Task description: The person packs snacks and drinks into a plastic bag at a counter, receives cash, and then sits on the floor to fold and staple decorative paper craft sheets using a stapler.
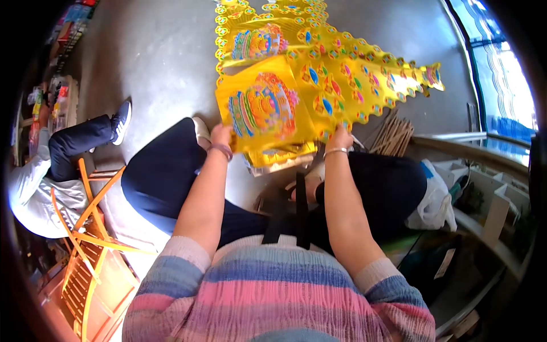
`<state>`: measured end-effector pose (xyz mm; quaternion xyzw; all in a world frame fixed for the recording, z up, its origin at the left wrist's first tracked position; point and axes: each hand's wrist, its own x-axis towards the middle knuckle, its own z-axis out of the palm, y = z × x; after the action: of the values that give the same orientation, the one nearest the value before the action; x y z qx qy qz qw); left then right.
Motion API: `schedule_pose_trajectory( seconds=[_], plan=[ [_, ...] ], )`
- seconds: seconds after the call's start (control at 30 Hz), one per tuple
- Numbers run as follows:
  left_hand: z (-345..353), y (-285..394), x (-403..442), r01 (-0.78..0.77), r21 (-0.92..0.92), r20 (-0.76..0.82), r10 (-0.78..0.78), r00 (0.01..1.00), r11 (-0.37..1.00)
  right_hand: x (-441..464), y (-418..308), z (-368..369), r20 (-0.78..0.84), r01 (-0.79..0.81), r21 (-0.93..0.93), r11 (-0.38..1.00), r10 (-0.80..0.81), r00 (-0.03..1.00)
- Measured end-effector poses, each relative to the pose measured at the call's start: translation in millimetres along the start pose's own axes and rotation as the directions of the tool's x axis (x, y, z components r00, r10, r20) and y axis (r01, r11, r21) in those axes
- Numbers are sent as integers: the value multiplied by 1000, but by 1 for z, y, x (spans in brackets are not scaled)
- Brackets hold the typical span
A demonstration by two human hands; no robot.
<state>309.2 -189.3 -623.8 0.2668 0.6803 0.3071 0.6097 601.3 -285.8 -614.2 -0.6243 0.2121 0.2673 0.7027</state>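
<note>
A shiny gold paper sheet (305, 108) printed with bright coloured motifs spreads out before me, its scalloped edges reaching the far floor and a pointed end at right. My left hand (222, 137) grips its near left corner, fingers closed. At the near right edge, my right hand (341, 138) pinches the same sheet. Just below and between the hands sits a stack of yellow-gold sheets (279, 157), partly covered by the held one. The sheet looks slightly blurred near my left hand. What supports the stack is mostly hidden.
A bundle of thin wooden sticks (393, 132) lies by my right knee. A white plastic bag (436, 199) hangs beside my right leg near a white shelf frame (498, 199). At left, another person's leg (80, 142) extends near a wooden folding chair (88, 273).
</note>
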Motion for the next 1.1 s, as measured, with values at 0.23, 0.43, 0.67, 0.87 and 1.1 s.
schedule_pose_trajectory(
  seconds=[0.23,0.43,0.67,0.87,1.1],
  plan=[
    [-16,55,-41,144,-151,69,-135,988,978,-15,-55,6,307,-31,21,999,24,951],
    [-15,62,-92,131,-348,323,-13,946,928,-30,-48,2,554,-161,145,976,55,830],
    [-13,40,-89,-106,-178,448,176,877,978,-54,-19,-8,623,-180,-52,982,172,763],
    [-15,45,-94,6,-213,409,83,909,977,-71,-14,-2,592,-175,-208,962,266,760],
    [-16,62,-82,12,-54,233,1,972,998,-71,-5,-14,488,-232,-175,957,289,824]
  ],
)
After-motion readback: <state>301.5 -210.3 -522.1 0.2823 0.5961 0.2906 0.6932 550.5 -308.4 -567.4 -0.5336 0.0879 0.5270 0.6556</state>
